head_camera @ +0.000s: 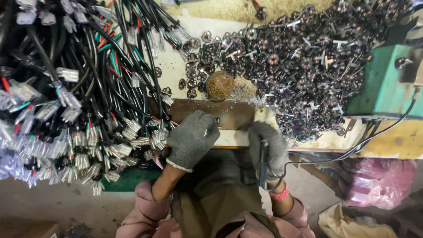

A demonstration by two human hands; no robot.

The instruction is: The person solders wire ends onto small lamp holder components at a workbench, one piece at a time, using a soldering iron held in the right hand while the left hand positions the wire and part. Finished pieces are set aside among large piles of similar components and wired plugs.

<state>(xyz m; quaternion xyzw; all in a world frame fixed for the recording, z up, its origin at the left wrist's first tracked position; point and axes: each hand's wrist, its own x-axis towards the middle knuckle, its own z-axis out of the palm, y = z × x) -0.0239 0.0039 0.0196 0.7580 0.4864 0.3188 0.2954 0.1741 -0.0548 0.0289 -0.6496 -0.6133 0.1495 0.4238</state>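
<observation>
**Soldering-style hand tool gripped at bench edge, lower centre of frame**

Slim dark hand tool with bluish body, held upright in right hand, grey knit glove, fist wrapped round it, just right of centre. Thin black cord running from tool's lower end out to the right, up toward green metal machine housing at right edge.

Left hand, same grey glove, fingers curled down and pressing on brown flat metal plate at centre; a small dark part shows at the fingertips, cannot tell whether pinched. Hands near each other, not touching.

Round rusty-brown lump sitting just above plate. Big heap of small dark plug inserts with copper pins filling upper right, spilling to plate's right edge. Bundle of black cables with red and green cores and clear plastic connector housings covering whole left half, connector ends touching left glove's side.

Pink sleeves and olive apron at bottom centre. Pink plastic bag on floor, lower right.
</observation>
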